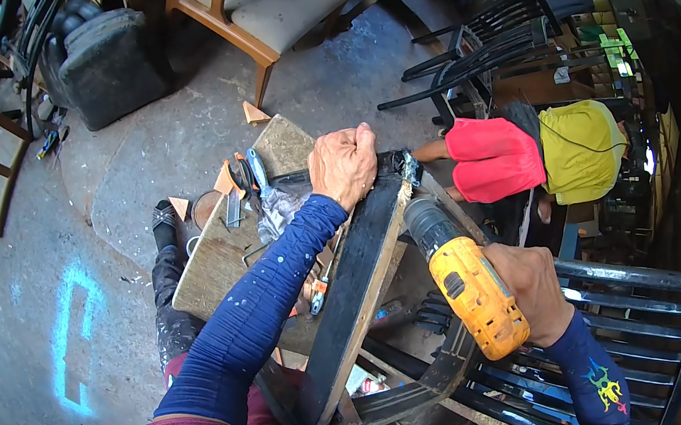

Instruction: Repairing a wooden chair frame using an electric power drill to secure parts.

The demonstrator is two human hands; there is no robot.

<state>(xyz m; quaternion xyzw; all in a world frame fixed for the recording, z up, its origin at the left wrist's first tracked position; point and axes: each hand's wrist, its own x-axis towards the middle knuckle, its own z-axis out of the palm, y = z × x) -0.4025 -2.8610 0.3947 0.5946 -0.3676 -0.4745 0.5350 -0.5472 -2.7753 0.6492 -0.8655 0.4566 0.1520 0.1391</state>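
Note:
My right hand (529, 290) is wrapped round the handle of a yellow cordless drill (475, 293). The drill's dark chuck points at the far corner of a black-painted wooden chair frame (347, 302), where the wood looks rough and splintered; the tip of the bit is hard to make out. With fingers curled, my left hand (343, 166) grips the frame close to that same corner. The frame lies tilted across my lap, its bare wood edge showing along one rail. Beneath its far end is a worn wooden board (213, 267) bearing several hand tools and a crumpled plastic bag (279, 214).
A person in a yellow shirt (580, 152) and pink shorts bends over at the right. Black slatted chairs (641, 314) stand at the near right and farther back (500, 34). A brown chair with a pale seat (283, 13) and a black padded piece (110, 66) are at the back.

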